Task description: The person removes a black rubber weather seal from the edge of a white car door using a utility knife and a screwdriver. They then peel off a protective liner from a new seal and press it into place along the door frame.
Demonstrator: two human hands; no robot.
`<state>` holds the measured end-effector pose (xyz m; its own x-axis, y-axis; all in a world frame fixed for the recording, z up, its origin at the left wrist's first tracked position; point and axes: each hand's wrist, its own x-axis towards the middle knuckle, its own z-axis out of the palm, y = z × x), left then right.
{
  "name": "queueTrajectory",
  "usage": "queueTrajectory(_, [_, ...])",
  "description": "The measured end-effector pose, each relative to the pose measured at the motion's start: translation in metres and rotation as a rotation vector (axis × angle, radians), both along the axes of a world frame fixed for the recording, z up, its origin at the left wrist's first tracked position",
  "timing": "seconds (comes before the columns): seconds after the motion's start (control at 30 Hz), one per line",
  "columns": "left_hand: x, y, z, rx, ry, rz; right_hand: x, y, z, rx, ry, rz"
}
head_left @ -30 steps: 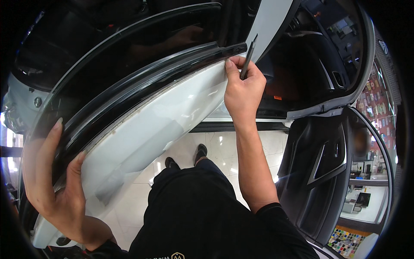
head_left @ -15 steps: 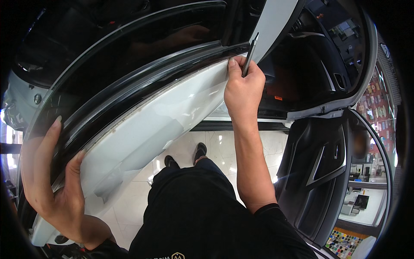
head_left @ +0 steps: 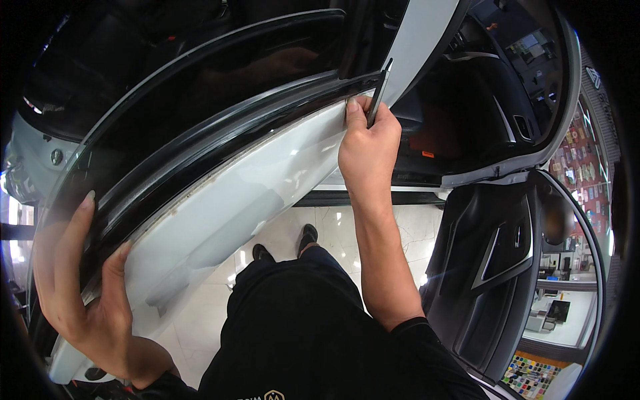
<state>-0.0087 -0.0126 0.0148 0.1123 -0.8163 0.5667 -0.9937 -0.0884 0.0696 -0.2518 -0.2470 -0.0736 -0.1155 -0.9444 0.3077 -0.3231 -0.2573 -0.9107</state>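
A white car door (head_left: 200,213) stretches from lower left to upper centre, with a dark window (head_left: 220,87) beyond its black trim. My left hand (head_left: 93,300) lies at the door's lower-left end. Its fingers are stretched and spread, the thumb at the white panel's top edge and the fingertips by the black trim and glass. At the panel's far right end my right hand (head_left: 370,153) is closed, thumb and fingertips pressed to the top edge. Between its fingers a slim, dark pen-like tool (head_left: 379,99) points upward with a narrow tip. Its exact kind is unclear. Uneven grey patches mark the panel.
A white pillar (head_left: 427,40) rises beside my right hand. Past it lies the dark car interior (head_left: 460,107). Another opened door with a black inner panel (head_left: 480,267) stands at my right. Glossy pale tiles (head_left: 287,227) lie under my feet.
My right hand, with the slim tool, has shifted slightly left and toward me at the panel's edge. The left hand stays in much the same place. The view has shifted a little.
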Motion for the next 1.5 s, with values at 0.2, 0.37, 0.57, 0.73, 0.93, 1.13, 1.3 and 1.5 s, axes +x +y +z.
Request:
queueTrajectory(0.2, [-0.003, -0.002, 0.001, 0.017, 0.013, 0.000, 0.000, 0.017, 0.000, -0.103, 0.033, 0.131])
queueTrajectory(0.37, [-0.002, -0.002, 0.002, 0.008, 0.037, -0.030, -0.015, 0.005, -0.011, -0.100, -0.127, 0.070])
queueTrajectory(0.57, [-0.002, 0.000, 0.001, 0.008, 0.031, -0.017, -0.014, -0.004, -0.013, -0.002, -0.273, 0.109])
queueTrajectory(0.73, [-0.001, -0.001, 0.000, -0.002, 0.032, -0.026, -0.012, -0.009, -0.014, -0.024, -0.216, 0.090])
queueTrajectory(0.93, [0.002, 0.000, 0.002, 0.021, 0.005, -0.024, -0.009, -0.007, -0.015, 0.012, -0.259, 0.076])
queueTrajectory(1.13, [-0.002, 0.002, 0.006, -0.003, -0.012, -0.003, -0.006, 0.001, -0.025, -0.062, -0.218, 0.010])
queueTrajectory(1.3, [-0.006, 0.000, 0.004, -0.025, 0.041, 0.019, -0.007, 0.007, -0.016, -0.069, -0.262, 0.021])
queueTrajectory(1.5, [-0.006, -0.003, 0.002, -0.039, 0.035, 0.053, -0.006, -0.006, -0.019, -0.119, -0.208, -0.006])
